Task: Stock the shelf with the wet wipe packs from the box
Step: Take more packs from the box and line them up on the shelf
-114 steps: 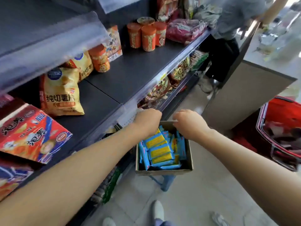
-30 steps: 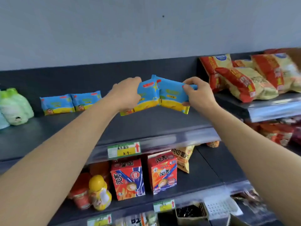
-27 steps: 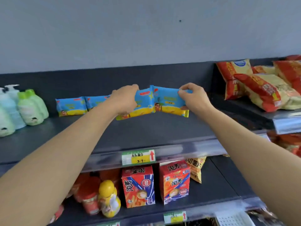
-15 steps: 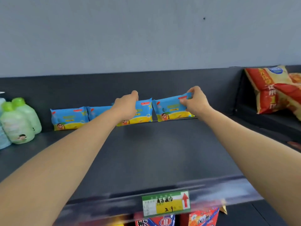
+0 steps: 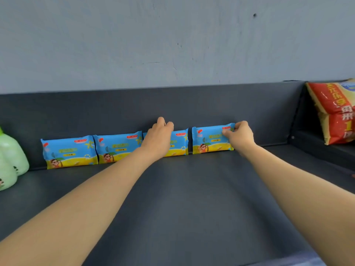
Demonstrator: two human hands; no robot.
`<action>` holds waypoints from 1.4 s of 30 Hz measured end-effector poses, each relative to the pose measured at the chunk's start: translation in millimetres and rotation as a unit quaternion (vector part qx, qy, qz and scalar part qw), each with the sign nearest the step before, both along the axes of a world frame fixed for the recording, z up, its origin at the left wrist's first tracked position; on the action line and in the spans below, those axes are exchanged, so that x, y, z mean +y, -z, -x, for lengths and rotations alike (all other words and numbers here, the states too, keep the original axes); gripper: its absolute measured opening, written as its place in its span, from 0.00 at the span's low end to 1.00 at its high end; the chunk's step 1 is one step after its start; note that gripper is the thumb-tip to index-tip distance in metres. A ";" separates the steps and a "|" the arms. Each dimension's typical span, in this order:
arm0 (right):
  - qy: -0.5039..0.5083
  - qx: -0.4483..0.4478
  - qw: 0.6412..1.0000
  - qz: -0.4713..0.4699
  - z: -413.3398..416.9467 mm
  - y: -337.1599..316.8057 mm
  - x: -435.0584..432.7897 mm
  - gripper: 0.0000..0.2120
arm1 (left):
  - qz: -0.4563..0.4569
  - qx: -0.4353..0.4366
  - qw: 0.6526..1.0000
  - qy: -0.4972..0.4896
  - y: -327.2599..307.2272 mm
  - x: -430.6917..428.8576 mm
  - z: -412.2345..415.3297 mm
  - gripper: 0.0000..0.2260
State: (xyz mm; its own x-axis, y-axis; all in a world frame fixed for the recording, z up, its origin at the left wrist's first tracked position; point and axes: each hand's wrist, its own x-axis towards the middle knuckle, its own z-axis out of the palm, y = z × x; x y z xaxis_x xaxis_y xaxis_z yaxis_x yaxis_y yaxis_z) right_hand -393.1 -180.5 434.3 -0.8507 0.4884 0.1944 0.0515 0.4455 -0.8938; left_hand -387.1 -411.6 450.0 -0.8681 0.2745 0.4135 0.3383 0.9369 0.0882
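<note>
Several blue-and-yellow wet wipe packs stand in a row against the back wall of the dark top shelf (image 5: pixel 192 198). Two packs at the left, one (image 5: pixel 69 151) beside the other (image 5: pixel 118 146), stand free. My left hand (image 5: pixel 159 137) covers much of the third pack (image 5: pixel 179 143), its fingers curled over the pack's top edge. My right hand (image 5: pixel 240 136) pinches the top right corner of the fourth pack (image 5: pixel 210 139), which stands upright with a small gap to the third. The box is out of view.
Pale green bottles (image 5: pixel 11 160) stand at the shelf's left end. A red and yellow snack bag (image 5: pixel 336 112) leans on the neighbouring shelf at the right. Bare shelf surface stretches in front of the packs and to the right of the fourth one.
Both hands took packs from the box, lifted them to the top shelf and set them upright against the back wall beside the two standing packs. The view has moved closer.
</note>
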 end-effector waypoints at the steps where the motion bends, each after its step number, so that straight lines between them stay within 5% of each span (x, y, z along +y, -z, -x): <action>1: 0.009 0.001 1.000 -0.011 0.6 0.6 0.1 0.22 | 0.012 0.031 0.999 -0.007 2.9 1.6 0.0 0.11; 5: 0.038 0.002 0.999 -0.023 0.2 1.4 -4.1 0.20 | 0.071 0.128 0.988 -0.047 6.8 6.9 3.6 0.12; 10: 0.063 0.007 0.994 -0.092 -5.3 3.3 -13.5 0.14 | 0.085 0.113 0.989 -0.052 5.0 10.1 4.0 0.14; 22: -0.106 0.019 0.963 -0.246 -52.6 -11.9 -23.3 0.14 | 0.082 0.122 0.989 -0.022 -12.3 28.5 -48.2 0.13; 33: -0.089 0.023 0.863 -0.496 -212.4 -12.1 79.5 0.14 | 0.077 0.079 0.977 0.181 -14.0 154.9 -182.7 0.10; 42: 0.069 -0.053 0.923 -0.374 -403.2 49.0 215.7 0.11 | 0.064 0.009 0.908 0.415 51.1 311.3 -319.5 0.09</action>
State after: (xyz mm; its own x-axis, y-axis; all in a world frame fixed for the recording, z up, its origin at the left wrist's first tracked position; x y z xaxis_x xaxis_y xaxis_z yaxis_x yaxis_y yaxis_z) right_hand 10.2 35.2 385.3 -0.8244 0.3557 0.4402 0.2232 0.9191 -0.3247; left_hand -67.7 -100.3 398.9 -0.3337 0.8775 0.3445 0.9325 0.3608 -0.0156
